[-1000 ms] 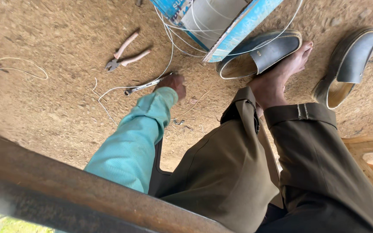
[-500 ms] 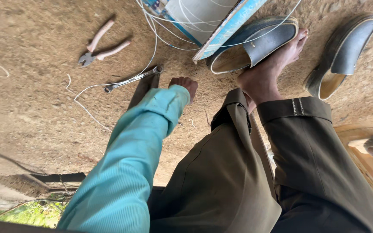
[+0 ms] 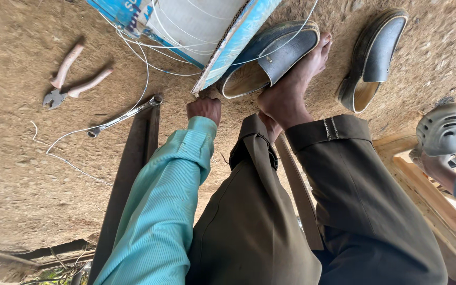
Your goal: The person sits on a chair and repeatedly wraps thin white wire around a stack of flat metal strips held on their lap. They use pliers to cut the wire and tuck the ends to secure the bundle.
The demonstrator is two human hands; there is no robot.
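Your left hand (image 3: pixel 203 109) is closed in a fist at the corner of the blue-edged board (image 3: pixel 237 45). A spanner (image 3: pixel 123 116) lies just beside it, pliers (image 3: pixel 72 82) farther off.

A turquoise ribbed sleeve (image 3: pixel 164 200), olive-brown trousers (image 3: pixel 270 232), grey-blue slippers (image 3: pixel 275 53) with tan insoles, pink-handled pliers (image 3: pixel 72 76), white wire (image 3: pixel 133 47), a blue-and-white board (image 3: pixel 201 26), brown dirt ground (image 3: pixel 22 158).
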